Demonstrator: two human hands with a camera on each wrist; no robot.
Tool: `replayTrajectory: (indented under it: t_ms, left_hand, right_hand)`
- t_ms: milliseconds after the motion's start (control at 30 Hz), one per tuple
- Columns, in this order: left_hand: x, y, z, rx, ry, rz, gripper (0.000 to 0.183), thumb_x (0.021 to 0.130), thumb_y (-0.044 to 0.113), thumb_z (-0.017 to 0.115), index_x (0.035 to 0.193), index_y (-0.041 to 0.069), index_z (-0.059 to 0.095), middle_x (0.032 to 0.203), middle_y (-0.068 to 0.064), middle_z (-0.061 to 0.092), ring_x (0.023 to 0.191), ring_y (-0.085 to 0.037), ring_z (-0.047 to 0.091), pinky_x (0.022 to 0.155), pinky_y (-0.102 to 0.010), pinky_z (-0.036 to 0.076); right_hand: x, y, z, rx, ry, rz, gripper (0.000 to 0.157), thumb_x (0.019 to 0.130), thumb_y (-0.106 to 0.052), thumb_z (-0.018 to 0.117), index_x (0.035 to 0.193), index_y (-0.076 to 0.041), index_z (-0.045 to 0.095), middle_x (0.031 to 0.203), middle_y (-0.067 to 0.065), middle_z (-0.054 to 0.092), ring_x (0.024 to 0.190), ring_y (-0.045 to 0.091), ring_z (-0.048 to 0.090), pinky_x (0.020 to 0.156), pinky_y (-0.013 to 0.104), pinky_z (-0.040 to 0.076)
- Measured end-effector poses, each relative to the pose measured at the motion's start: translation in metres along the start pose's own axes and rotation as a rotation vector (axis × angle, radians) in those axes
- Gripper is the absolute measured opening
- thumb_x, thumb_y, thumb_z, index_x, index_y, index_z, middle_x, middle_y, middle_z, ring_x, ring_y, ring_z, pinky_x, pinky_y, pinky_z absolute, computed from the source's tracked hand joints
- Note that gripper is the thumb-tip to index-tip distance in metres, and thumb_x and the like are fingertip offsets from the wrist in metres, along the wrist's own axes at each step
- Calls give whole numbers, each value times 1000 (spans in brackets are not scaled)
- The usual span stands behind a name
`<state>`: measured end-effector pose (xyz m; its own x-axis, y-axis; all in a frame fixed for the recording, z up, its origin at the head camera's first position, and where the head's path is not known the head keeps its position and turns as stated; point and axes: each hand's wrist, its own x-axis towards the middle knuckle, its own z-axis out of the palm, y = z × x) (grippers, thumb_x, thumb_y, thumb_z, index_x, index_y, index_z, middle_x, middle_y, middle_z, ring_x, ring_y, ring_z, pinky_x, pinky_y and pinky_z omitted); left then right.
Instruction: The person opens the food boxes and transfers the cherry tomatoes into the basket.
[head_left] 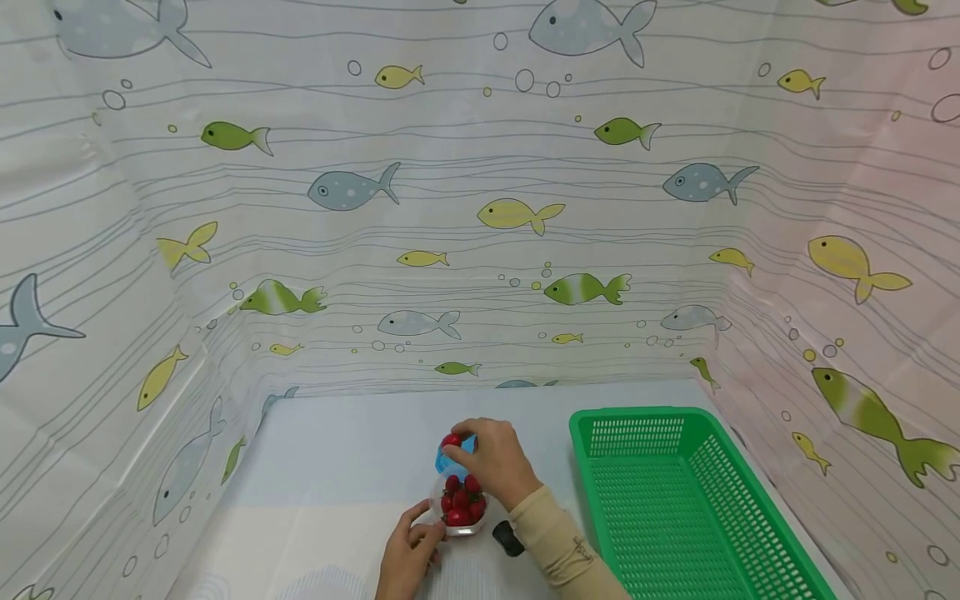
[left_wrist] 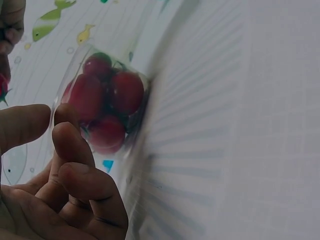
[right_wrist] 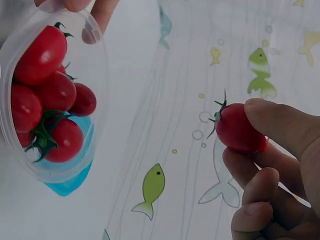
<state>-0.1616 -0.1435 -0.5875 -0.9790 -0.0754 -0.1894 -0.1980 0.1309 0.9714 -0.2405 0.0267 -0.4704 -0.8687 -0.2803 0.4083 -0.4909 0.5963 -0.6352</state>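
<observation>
A clear plastic container [head_left: 480, 518] holds several red cherry tomatoes [head_left: 459, 498] with green stems. My left hand [head_left: 411, 546] pinches its near left rim between thumb and fingers; the left wrist view shows the tomatoes [left_wrist: 105, 95] through the clear wall. Above the far side of the container, my right hand [head_left: 497, 461] pinches one cherry tomato [head_left: 451, 440]. In the right wrist view that tomato [right_wrist: 240, 127] sits between thumb and fingertips, green calyx facing the container. A blue lid-like piece [right_wrist: 75, 177] lies on the table behind the container, partly hidden.
A large green slotted basket [head_left: 645, 525] stands on the right of the white table [head_left: 322, 467]. Beside the right forearm lies a small black object [head_left: 508, 538], its kind unclear. Fish-printed sheeting [head_left: 495, 150] walls the back and both sides.
</observation>
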Motion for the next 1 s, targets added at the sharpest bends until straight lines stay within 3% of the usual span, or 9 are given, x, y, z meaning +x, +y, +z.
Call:
replayTrajectory:
  t_ms: [233,600,767,1000]
  left_hand:
    - [0,0,2,8,17,-5,70,96,33,71,146,-6,42,87,-4,72,67,-19,60,56,-28,46]
    - [0,3,0,26,22,-6,69,96,33,71,146,-6,42,87,-4,72,67,-17,58,58,-28,45]
    - [1,3,1,40,38,-47,71,95,35,72,146,-5,42,87,-2,72,68,-17,58,58,-29,45]
    - [3,3,3,57,63,-75,68,95,33,71,145,-4,44,86,-1,71,67,-16,58,56,-30,45]
  right_hand:
    - [4,4,-17,-12,66,-13,25,85,-25,84,104,-9,79,91,-1,75,61,6,49,48,21,43]
    - [13,18,-34,-63,115,-40,24,85,-25,84,102,-8,79,89,-1,74,66,8,50,53,21,43]
    - [20,31,-42,-83,152,-83,23,84,-22,85,100,-7,78,89,1,74,67,11,52,55,22,43]
    - [26,49,-62,-112,207,-81,23,83,-22,86,100,-8,79,87,-1,73,66,11,50,56,25,41]
